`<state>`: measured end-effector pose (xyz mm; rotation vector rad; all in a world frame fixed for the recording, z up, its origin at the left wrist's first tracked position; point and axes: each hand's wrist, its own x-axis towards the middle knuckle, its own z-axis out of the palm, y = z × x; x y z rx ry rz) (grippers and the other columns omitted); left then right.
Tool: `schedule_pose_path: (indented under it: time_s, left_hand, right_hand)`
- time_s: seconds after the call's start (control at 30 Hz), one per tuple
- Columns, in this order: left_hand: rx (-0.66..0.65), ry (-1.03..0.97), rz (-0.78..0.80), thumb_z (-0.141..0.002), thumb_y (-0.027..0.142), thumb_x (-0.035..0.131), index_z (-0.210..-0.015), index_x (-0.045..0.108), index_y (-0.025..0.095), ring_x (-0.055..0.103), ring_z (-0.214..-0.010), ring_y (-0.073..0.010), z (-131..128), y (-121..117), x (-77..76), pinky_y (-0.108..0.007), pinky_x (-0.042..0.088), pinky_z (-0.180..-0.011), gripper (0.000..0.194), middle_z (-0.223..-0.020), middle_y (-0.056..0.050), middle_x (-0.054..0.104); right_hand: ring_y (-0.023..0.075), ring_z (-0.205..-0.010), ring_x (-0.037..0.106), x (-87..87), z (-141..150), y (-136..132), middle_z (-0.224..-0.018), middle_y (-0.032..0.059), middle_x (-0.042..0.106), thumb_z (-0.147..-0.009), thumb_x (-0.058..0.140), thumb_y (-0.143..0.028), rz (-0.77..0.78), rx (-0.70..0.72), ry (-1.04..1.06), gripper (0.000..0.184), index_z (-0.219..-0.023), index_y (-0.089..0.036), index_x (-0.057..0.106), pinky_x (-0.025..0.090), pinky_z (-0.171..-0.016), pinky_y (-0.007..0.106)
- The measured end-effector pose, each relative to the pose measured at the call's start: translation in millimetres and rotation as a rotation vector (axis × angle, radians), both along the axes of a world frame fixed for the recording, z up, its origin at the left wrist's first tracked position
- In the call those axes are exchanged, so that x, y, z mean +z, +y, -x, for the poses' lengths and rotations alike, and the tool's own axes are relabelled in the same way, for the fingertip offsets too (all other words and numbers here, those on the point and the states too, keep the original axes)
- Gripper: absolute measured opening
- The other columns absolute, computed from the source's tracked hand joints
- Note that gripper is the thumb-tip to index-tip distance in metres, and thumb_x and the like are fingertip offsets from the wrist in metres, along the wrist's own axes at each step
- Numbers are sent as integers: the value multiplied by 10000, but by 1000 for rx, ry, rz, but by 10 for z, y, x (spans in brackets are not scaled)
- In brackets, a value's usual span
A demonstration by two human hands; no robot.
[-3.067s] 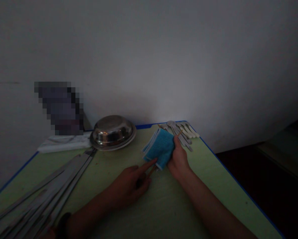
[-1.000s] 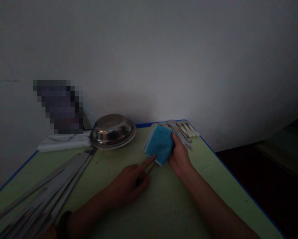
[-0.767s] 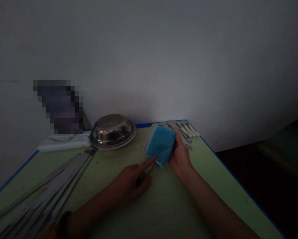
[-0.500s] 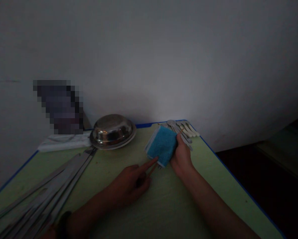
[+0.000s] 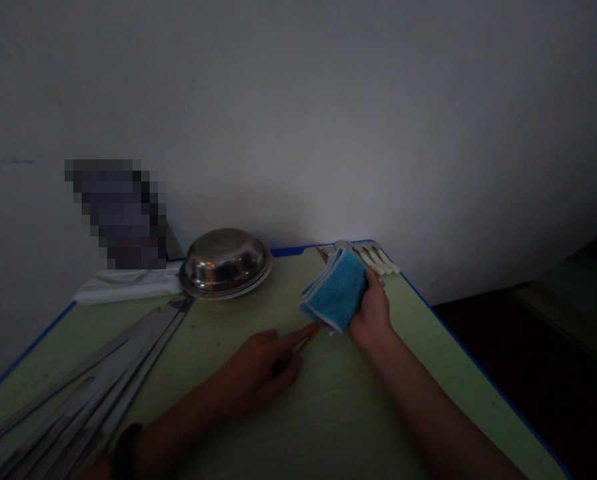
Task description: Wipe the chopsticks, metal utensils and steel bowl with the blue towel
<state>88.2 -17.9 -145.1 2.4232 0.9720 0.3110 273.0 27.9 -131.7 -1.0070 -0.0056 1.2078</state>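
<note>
My left hand (image 5: 266,370) pinches the near end of a thin wooden chopstick (image 5: 306,341), with the index finger stretched along it. My right hand (image 5: 374,308) is closed around a folded blue cloth (image 5: 339,291) with pale edging. The chopstick runs up to the cloth's lower edge, and its far part is hidden there. Just behind the cloth lie several metal spoons (image 5: 343,245) and several white-handled spoons (image 5: 378,259), partly covered by the cloth and hand.
An upturned shiny metal bowl (image 5: 226,260) rests on plates at the back of the green table (image 5: 258,440). Several long flat metal utensils (image 5: 103,367) lie on the left. Behind them are a white folded packet (image 5: 128,285) and a blurred-out object (image 5: 121,213) against the wall.
My right hand has slid the cloth to the right and slightly away along the chopstick, baring more of its near part. My left hand has stayed almost still.
</note>
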Motion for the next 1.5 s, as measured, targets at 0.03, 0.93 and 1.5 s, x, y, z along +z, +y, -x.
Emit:
schedule_pose_path:
  time_s: [0.03,0.93,1.5]
  left_hand:
    - [1,3,-7,-874,222,402,-1379,261,292,500,-647,-151,3,3,-7,-264,368,-607,529,-654,35,506]
    - [-8,19,19,-874,293,418,-1011,580,203,529,-685,-163,10,-18,42,-278,390,-629,231,-702,-8,569]
    - [-242,-64,124,-919,340,335,-812,562,180,505,-713,-157,97,-11,117,-289,379,-705,298,-729,-12,568]
  right_hand:
    - [139,-579,627,-18,9,2,-647,-37,688,-792,480,-334,1,13,10,182,-807,-203,606,532,-633,292]
    - [146,-770,656,-71,18,-26,-863,15,709,-768,578,-301,-147,68,-116,162,-876,-189,626,544,-730,304]
    - [107,-573,620,86,-124,-9,-636,-51,658,-768,538,-350,-132,-37,-99,206,-882,-202,626,538,-569,244]
